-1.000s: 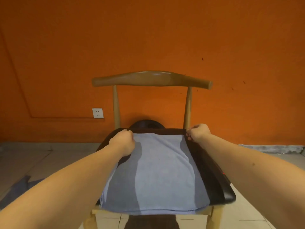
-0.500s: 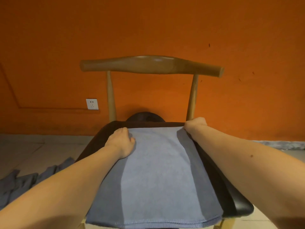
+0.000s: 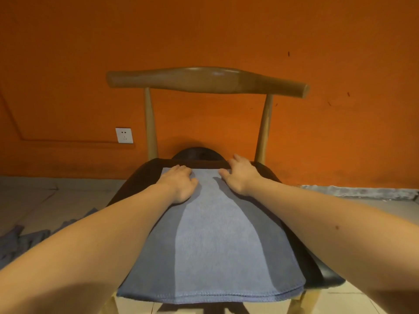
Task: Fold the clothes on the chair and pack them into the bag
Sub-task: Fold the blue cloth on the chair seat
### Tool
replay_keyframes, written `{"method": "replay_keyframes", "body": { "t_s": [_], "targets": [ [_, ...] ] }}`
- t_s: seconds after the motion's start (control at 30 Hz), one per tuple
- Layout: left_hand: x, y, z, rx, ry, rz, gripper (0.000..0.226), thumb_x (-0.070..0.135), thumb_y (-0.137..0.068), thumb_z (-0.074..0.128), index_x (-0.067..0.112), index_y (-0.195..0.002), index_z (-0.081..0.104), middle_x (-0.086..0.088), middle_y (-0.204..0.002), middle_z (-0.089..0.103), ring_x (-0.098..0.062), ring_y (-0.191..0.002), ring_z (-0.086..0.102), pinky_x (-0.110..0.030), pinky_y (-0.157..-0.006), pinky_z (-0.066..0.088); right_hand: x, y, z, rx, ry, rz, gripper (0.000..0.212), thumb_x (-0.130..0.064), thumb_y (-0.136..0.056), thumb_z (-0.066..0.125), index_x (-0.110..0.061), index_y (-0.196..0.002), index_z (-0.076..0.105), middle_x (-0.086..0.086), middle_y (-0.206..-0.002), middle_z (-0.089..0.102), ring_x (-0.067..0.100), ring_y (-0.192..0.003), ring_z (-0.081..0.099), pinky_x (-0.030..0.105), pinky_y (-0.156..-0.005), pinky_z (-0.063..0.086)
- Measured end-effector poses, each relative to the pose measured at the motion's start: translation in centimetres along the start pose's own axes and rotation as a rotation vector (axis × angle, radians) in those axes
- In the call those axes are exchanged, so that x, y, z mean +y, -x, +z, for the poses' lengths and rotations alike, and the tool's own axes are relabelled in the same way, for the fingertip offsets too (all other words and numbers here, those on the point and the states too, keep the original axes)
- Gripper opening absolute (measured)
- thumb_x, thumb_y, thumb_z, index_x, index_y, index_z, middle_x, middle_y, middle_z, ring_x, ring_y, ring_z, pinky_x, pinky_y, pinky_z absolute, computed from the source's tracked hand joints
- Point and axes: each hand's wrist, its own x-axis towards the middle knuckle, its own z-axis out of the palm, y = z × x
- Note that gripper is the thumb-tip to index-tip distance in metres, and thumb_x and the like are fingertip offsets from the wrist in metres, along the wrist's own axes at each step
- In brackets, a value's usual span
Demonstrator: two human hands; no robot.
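Note:
A blue-grey cloth (image 3: 210,243) lies folded flat on the dark seat of a wooden chair (image 3: 205,80), its near hem hanging over the front edge. My left hand (image 3: 181,182) rests palm down on the cloth's far left part, fingers loosely bent. Near the far right corner, my right hand (image 3: 241,175) lies flat on the cloth with fingers spread. Both forearms stretch across the cloth's sides. No bag is in view.
More blue-grey clothes (image 3: 20,242) lie on the tiled floor at the left. A grey mat (image 3: 360,192) runs along the orange wall at the right. A white wall socket (image 3: 124,135) sits left of the chair. A dark round object (image 3: 197,154) stands behind the seat.
Both hands left the cloth's far corners, moved inward and flattened onto the cloth. The view has come closer to the chair.

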Motion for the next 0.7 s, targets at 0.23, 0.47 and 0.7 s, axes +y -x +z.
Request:
{"method": "replay_keyframes", "body": {
  "t_s": [0.23,0.47,0.7],
  "targets": [
    [-1.3,0.5,-0.1,-0.127,-0.099,-0.005,0.080,0.072,-0.100,0.013,0.025,-0.164,0.009,-0.001,-0.171,0.004,-0.023,-0.158,0.001,-0.045,-0.127,0.002,2.6,0.7,1.3,-0.214,0.210,0.047,0.089,-0.077,-0.096,0.006,-0.021,-0.164,0.014,0.008,-0.171,0.007,0.028,-0.158,0.004,0.050,-0.127,0.004],
    [-1.8,5.4,-1.0,0.029,-0.030,0.083,0.068,0.058,-0.105,0.027,0.018,-0.160,0.029,-0.006,-0.168,0.022,-0.023,-0.155,0.017,-0.045,-0.127,0.008,3.3,5.6,-1.2,-0.069,0.084,0.013,0.077,-0.062,-0.105,0.020,-0.011,-0.162,0.020,0.011,-0.170,0.011,0.028,-0.157,0.008,0.044,-0.128,0.008],
    [0.0,17.8,0.7,0.118,0.005,0.319,0.072,0.064,-0.101,0.034,0.024,-0.160,0.028,0.004,-0.169,0.017,-0.013,-0.155,0.013,-0.028,-0.125,0.005,0.8,19.2,-2.3,-0.026,0.052,-0.186,0.075,-0.061,-0.104,0.025,-0.012,-0.162,0.022,0.007,-0.170,0.015,0.023,-0.157,0.009,0.033,-0.125,0.003]
  ]
}}
